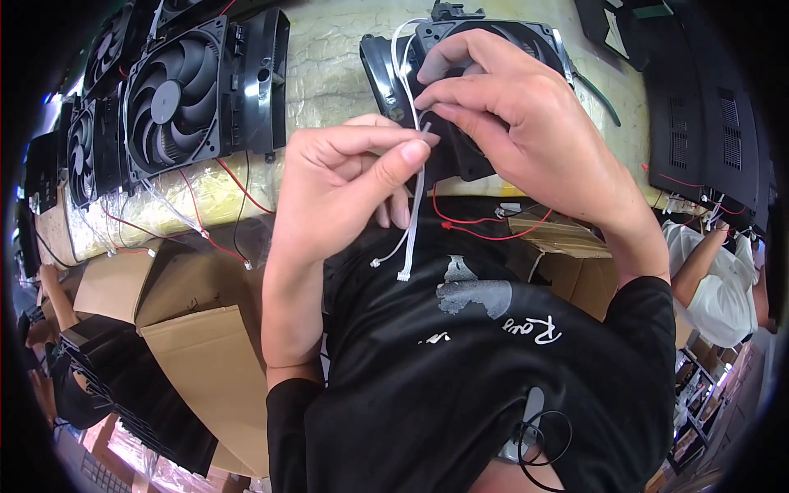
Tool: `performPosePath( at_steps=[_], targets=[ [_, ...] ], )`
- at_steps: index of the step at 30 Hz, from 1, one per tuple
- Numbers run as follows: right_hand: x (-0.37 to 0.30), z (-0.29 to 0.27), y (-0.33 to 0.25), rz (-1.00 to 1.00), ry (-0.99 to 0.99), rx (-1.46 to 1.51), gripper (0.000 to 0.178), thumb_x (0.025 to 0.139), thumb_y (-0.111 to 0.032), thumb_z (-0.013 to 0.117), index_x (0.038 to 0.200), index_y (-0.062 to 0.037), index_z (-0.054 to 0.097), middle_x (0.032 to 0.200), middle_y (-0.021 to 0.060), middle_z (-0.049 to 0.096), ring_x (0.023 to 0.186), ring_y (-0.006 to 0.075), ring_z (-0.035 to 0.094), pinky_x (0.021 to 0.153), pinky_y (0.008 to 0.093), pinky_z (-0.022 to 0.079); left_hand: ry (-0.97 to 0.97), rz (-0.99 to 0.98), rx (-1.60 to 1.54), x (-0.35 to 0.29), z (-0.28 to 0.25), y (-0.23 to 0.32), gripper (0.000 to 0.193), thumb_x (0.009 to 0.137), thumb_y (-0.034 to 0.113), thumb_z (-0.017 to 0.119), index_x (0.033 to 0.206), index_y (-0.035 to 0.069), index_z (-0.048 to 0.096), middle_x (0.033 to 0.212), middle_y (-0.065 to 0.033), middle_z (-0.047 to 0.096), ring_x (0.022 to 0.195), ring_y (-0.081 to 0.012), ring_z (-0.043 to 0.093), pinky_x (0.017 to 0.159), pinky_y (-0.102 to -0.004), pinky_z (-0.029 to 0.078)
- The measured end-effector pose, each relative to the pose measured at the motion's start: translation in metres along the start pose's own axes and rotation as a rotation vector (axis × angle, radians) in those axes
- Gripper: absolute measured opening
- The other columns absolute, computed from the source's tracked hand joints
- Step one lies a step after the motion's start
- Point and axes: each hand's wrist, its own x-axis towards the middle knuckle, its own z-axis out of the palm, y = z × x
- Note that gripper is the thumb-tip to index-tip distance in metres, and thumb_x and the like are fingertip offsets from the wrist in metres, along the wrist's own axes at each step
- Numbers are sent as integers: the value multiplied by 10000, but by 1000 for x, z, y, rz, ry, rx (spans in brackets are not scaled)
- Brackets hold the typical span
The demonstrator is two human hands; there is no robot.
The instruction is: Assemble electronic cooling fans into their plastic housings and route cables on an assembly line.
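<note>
A white cable bundle (414, 222) runs down from the black fan unit (526, 37) at the top centre, and its small white plugs hang loose below my hands. My left hand (349, 177) is closed, thumb and forefinger pinched on the cable. Just above, my right hand (526, 111) has thumb and forefinger pinched together beside the same cable. A thin pale end sticks out between the two sets of fingertips; I cannot tell whether it is a strip or part of the cable. The right hand and wrist cover much of the fan unit.
More black fan units (168, 103) lie at left, with red and white wires over the table edge. A green curved handle (600, 100) lies right of my wrist, near a black panel (711, 123). Cardboard boxes (201, 370) stand below. Another person's arm (703, 259) shows at far right.
</note>
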Motion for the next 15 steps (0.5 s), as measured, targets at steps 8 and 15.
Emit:
performPosePath(
  at_steps=[8, 15],
  targets=[
    [2, 2, -1, 36, 0, -2, 128, 840, 16, 636, 957, 0, 686, 1008, 88, 602, 874, 224, 609, 738, 299, 478, 191, 223, -117, 0, 12, -15, 165, 829, -80, 697, 990, -107, 679, 896, -155, 681, 612, -159, 679, 494, -208, 532],
    [3, 3, 1, 37, -3, 1, 134, 838, 24, 630, 954, 1, 691, 997, 90, 603, 895, 223, 607, 749, 297, 475, 225, 115, -197, 1, 9, -8, 333, 803, -95, 707, 1078, -129, 522, 826, -185, 682, 609, -177, 682, 526, -245, 565]
  ],
)
